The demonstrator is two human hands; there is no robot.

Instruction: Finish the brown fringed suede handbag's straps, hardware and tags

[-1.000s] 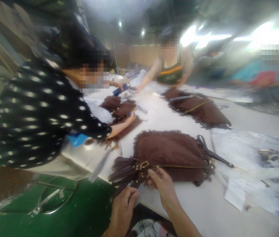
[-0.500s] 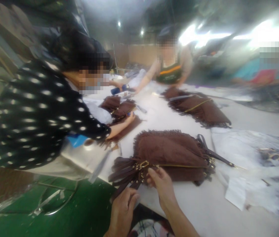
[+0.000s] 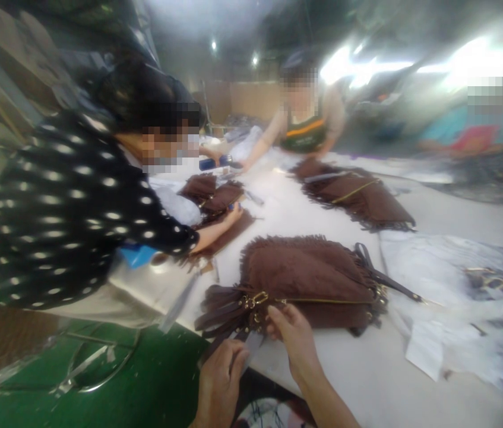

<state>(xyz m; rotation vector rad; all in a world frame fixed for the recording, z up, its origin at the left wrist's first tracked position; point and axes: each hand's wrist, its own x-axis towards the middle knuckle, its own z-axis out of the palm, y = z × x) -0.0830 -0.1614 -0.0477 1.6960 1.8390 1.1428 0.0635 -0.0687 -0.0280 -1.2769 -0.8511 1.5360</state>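
A brown fringed bag [image 3: 304, 267] lies on the table in front of me, its gold zipper running along the side nearest me. Dark straps [image 3: 220, 303] with gold clasps and studs bunch at its left end. My left hand [image 3: 222, 374] is closed around a dark strap, low at the table's edge. Beside the gold hardware [image 3: 258, 298], my right hand [image 3: 293, 339] is closed in a pinch against the near side of the bag. What sits between its fingertips is hidden. A thin dark strap [image 3: 396, 282] with a metal end extends from the bag's right end.
To the left, a co-worker in a polka-dot top [image 3: 82, 208] leans over another brown bag [image 3: 220, 199]. A person [image 3: 302, 128] stands across the table. Another fringed bag [image 3: 362, 199] lies farther back. Plastic wrapping with metal pieces [image 3: 451, 285] covers the right side.
Almost nothing differs. My left hand has shifted very slightly at the strap, while my right hand and the bag stay in place.
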